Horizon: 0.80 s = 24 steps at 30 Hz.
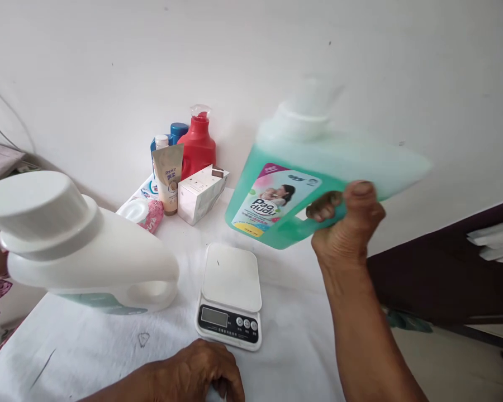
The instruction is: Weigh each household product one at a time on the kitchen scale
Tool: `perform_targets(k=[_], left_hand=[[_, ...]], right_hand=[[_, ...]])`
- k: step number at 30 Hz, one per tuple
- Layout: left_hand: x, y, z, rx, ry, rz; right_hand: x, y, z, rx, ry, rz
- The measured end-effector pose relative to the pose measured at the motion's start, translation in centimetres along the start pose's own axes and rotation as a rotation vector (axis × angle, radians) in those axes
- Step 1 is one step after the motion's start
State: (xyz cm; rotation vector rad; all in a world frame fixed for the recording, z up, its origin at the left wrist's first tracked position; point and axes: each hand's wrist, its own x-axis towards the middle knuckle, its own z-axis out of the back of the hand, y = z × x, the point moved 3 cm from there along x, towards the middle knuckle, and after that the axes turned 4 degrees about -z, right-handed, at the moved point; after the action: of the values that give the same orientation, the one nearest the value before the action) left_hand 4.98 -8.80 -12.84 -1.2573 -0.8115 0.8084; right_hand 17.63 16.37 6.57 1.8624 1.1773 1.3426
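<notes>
A large green detergent jug (pixel 302 184), tilted and blurred, hangs in the air above the bench (pixel 293 335), over a small white kitchen scale (pixel 231 293). Your right hand (pixel 346 223) has its grip clenched around the jug's handle. Your left hand (pixel 201 371) rests loosely curled on the bench, holding nothing, just before the scale. A white jug (pixel 79 245) lies at left.

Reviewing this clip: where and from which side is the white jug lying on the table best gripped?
Probably by the loop handle of the white jug. It faces the scale, open and unblocked, so come from that side; the body looks too broad for one hand.
</notes>
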Motion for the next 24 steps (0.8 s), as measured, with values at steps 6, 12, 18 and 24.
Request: perform_targets(k=[6,12,18,24], left_hand=[[-0.2,-1.8,0.5,0.049,0.03,0.094],[0.0,-2.4,0.9,0.032,0.041,0.044],[-0.1,-2.4,0.9,0.025,0.06,0.048],[-0.1,-2.1,0.9,0.009,0.043,0.034]], right_hand=[[-3.4,4.0,1.4,-0.033,0.029,-0.067],[-7.0,3.6,1.8,-0.043,0.059,-0.171],[-8.7,1.7,1.7,-0.002,0.042,-0.257],[-8.8,0.6,1.3,-0.001,0.064,-0.246]])
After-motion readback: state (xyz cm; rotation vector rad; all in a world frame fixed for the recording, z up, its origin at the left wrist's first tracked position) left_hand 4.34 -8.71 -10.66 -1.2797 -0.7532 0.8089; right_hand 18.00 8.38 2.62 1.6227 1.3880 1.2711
